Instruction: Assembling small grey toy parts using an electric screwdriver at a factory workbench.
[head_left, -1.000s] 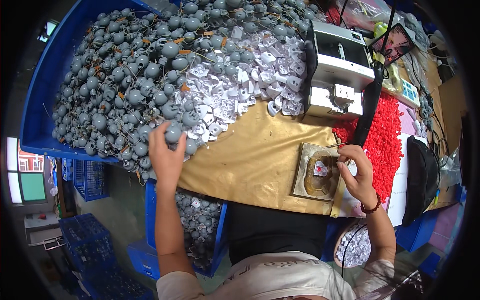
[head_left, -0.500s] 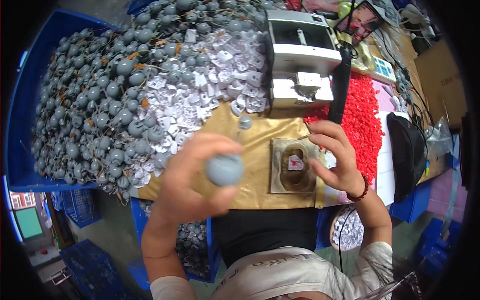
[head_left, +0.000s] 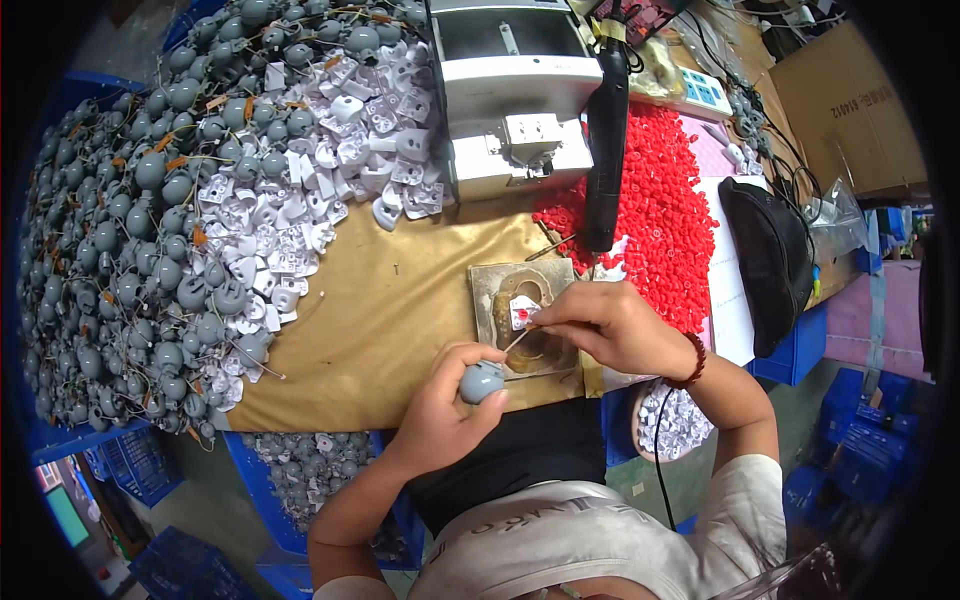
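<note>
Grey round part [head_left: 482, 381] sits pinched in my left hand [head_left: 440, 415], grip closed around it at the near edge of the table [head_left: 400, 310]. My right hand [head_left: 612, 325] is just right of it, fingertips closed on a thin wire [head_left: 520, 337] that runs down toward the grey part. Under that hand lies a small square jig plate [head_left: 520, 320] with a white piece on it. A heap of grey parts [head_left: 130, 260] fills the left, white plastic pieces [head_left: 330, 160] lie beyond, red caps [head_left: 665, 220] to the right.
</note>
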